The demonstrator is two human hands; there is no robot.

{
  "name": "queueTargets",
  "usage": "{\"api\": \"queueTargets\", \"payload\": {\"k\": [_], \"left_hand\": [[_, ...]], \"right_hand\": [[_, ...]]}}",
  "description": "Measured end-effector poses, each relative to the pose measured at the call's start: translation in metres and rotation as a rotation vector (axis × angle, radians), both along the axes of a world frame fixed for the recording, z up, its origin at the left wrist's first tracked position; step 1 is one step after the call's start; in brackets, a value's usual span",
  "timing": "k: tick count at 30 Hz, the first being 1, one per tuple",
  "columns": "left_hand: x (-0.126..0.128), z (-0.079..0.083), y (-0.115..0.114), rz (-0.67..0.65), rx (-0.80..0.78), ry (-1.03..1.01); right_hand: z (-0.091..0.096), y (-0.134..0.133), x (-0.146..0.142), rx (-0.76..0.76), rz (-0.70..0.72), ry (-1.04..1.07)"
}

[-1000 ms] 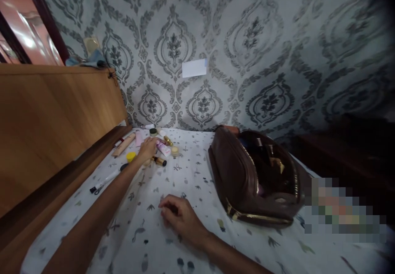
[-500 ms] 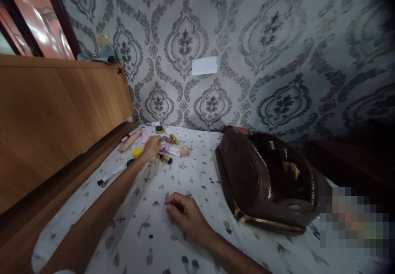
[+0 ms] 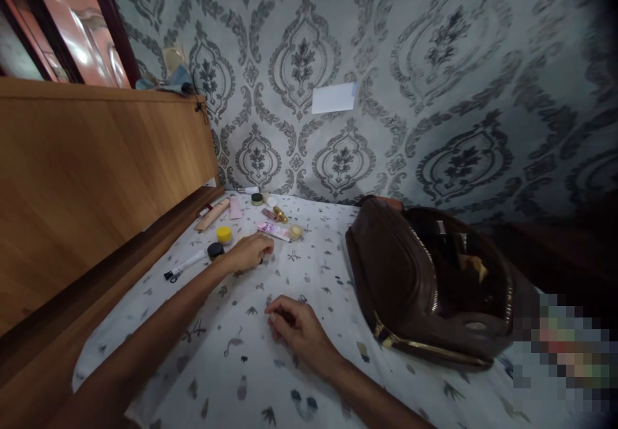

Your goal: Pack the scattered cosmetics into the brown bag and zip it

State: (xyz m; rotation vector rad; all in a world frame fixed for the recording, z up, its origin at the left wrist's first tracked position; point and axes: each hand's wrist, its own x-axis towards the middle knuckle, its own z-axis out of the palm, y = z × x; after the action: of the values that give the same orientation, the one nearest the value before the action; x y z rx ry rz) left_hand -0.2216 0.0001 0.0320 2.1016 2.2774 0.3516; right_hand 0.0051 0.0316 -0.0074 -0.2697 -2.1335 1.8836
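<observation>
My left hand is closed low over the patterned sheet, its fingers curled down. A small dark end shows beneath them, apparently from the gold-and-black tube; the rest is hidden. Close behind it lie a pink-and-white tube and a round cream-coloured pot. A black-lidded jar and a yellow-lidded jar stand left of the wrist. Nearer to me, my right hand rests on the sheet with its fingers loosely curled in, and nothing shows in them. The open brown bag is to its right.
Farther back are a peach tube, a pink tube, a dark-lidded jar and a gold tube. A white tube with a black end lies left. A wooden board borders the left side; a papered wall rises behind.
My left hand has drawn back toward me and slightly right. The gold-and-black tube beside it is now almost wholly hidden under the fingers. The view has shifted a little; my right hand stays put.
</observation>
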Motion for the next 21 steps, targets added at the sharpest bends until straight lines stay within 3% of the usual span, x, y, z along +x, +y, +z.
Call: {"api": "queueTargets", "payload": {"k": [8, 15, 21], "left_hand": [[0.016, 0.006, 0.011, 0.085, 0.082, 0.018], [0.046, 0.013, 0.068, 0.176, 0.086, 0.084], [0.043, 0.005, 0.102, 0.26, 0.011, 0.084]], "right_hand": [[0.0, 0.0, -0.001, 0.004, -0.004, -0.001], [-0.006, 0.002, -0.002, 0.034, 0.001, 0.003], [-0.008, 0.001, -0.003, 0.025, 0.009, 0.001]]}}
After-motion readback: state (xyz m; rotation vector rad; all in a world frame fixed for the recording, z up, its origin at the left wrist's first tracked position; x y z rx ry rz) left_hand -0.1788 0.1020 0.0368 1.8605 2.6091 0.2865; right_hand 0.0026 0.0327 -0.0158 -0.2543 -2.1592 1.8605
